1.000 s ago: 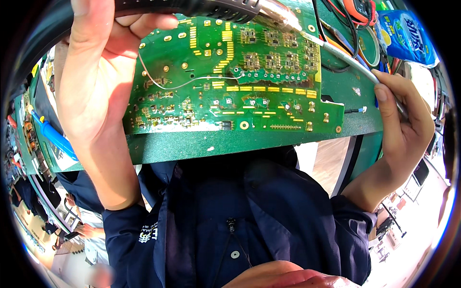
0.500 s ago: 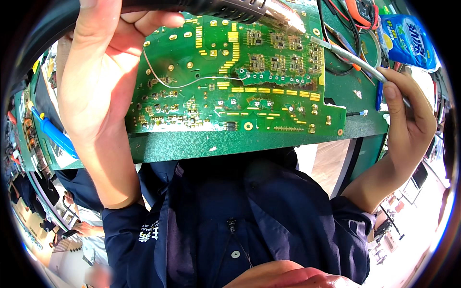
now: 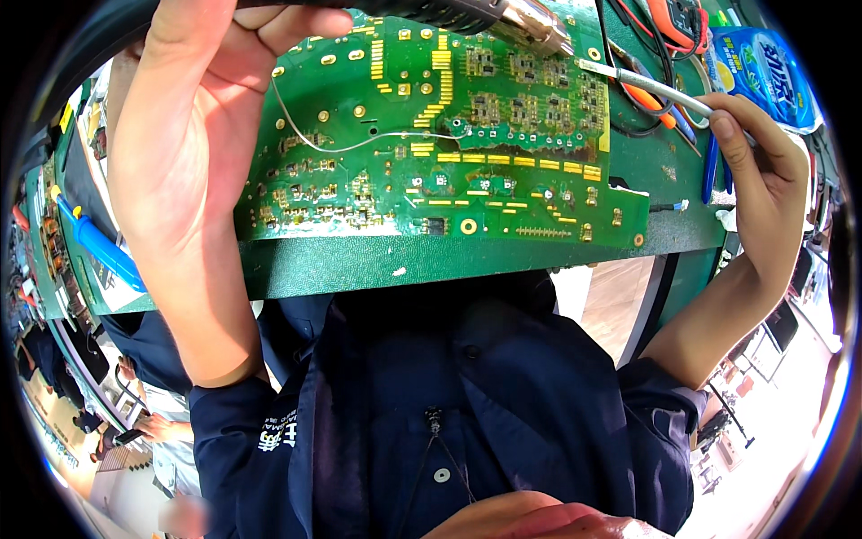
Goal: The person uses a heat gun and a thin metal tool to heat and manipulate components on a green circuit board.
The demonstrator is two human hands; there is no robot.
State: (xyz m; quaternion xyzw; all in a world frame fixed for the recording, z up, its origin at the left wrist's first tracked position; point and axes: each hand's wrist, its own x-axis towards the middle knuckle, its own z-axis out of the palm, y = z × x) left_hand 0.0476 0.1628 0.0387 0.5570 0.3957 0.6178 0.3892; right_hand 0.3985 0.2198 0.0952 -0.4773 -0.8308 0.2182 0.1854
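A green circuit board [image 3: 359, 180] with many small parts lies on the green mat, one thin wire [image 3: 359, 145] curving over it. Above the far left of the board, my left hand [image 3: 202, 99] is closed round the black handle of a hot-air gun [image 3: 440, 13]. Its metal nozzle [image 3: 539, 27] points down at the board's upper right. My right hand [image 3: 754, 153] pinches a slim, light-grey tool [image 3: 651, 85], whose exact kind I cannot make out. The tool's tip is close to the nozzle, over the board's edge; whether it touches is unclear.
To the right lie a blue packet [image 3: 763, 76], an orange meter [image 3: 675, 22], cables and orange-handled tools [image 3: 642, 97]. A blue-handled tool [image 3: 103, 251] lies at the left by clutter. The table's front edge [image 3: 395, 269] runs before me. Another person's hand [image 3: 162, 429] shows lower left.
My right hand has moved slightly up and left, and the grey tool now lies flatter, its tip nearer the nozzle. The hot-air gun has barely shifted.
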